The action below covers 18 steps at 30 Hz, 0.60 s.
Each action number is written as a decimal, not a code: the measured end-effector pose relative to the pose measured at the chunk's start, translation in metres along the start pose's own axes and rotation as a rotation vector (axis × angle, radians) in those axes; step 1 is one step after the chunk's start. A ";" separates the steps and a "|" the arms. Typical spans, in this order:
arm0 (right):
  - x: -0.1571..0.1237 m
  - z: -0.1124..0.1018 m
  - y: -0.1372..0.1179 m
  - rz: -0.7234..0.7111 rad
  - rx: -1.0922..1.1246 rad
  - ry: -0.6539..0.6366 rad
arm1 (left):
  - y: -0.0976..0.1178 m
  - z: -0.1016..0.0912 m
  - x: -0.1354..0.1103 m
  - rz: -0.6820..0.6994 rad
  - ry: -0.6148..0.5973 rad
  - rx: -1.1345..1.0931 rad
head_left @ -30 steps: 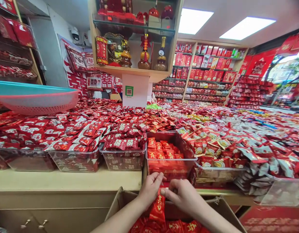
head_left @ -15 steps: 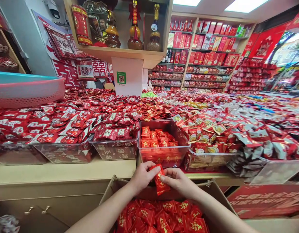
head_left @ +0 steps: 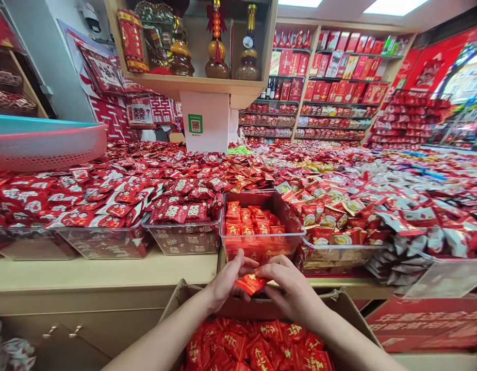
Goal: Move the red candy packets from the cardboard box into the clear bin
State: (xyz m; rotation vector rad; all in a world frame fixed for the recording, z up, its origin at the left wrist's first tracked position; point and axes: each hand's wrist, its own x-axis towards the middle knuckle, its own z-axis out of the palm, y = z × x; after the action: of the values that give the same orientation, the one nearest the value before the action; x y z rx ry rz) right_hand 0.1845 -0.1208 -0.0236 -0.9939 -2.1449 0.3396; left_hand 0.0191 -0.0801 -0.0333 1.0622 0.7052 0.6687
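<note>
Red packet (head_left: pixel 251 284), pinched by both hands (head_left: pixel 225 282) (head_left: pixel 290 285), points a corner downward, long axis unclear.

Reds and golds, touched with turquoise, pink and green.
The held packet (head_left: pixel 251 283) is bright red with gold marks; the loose packets (head_left: pixel 257 348) below are red with gold lettering, their carton (head_left: pixel 347 304) brown. In the clear tub (head_left: pixel 289 215), orange-red packets (head_left: pixel 246 221) carry gold characters; the maroon packets (head_left: pixel 182 208) to their left show white ones. The surface (head_left: pixel 107 275) is pale yellow, the upper basket (head_left: pixel 40 123) turquoise, the lower basket (head_left: pixel 48 148) pink, the white panel (head_left: pixel 211 134) marked with a green-framed code (head_left: pixel 195 123).
</note>
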 end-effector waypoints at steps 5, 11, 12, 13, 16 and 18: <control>0.001 0.001 -0.001 -0.100 -0.078 0.059 | 0.000 0.002 -0.002 0.010 -0.092 -0.133; 0.001 0.002 0.014 0.493 0.346 0.146 | -0.005 0.004 0.001 0.131 -0.041 -0.086; 0.001 0.003 0.016 0.564 0.441 0.090 | -0.007 0.004 0.001 0.141 -0.042 -0.057; 0.001 0.005 0.017 0.605 0.509 0.053 | -0.008 0.003 0.002 0.148 -0.049 -0.033; 0.003 0.008 0.017 0.659 0.596 0.090 | -0.011 0.003 0.003 0.150 -0.094 0.009; 0.004 0.010 0.017 0.700 0.664 0.136 | -0.011 0.005 0.004 0.154 -0.118 0.007</control>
State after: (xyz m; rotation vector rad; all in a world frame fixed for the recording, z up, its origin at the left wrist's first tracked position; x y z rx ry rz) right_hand 0.1852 -0.1061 -0.0368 -1.2661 -1.3338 1.1864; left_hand 0.0269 -0.0836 -0.0426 1.1608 0.5282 0.7291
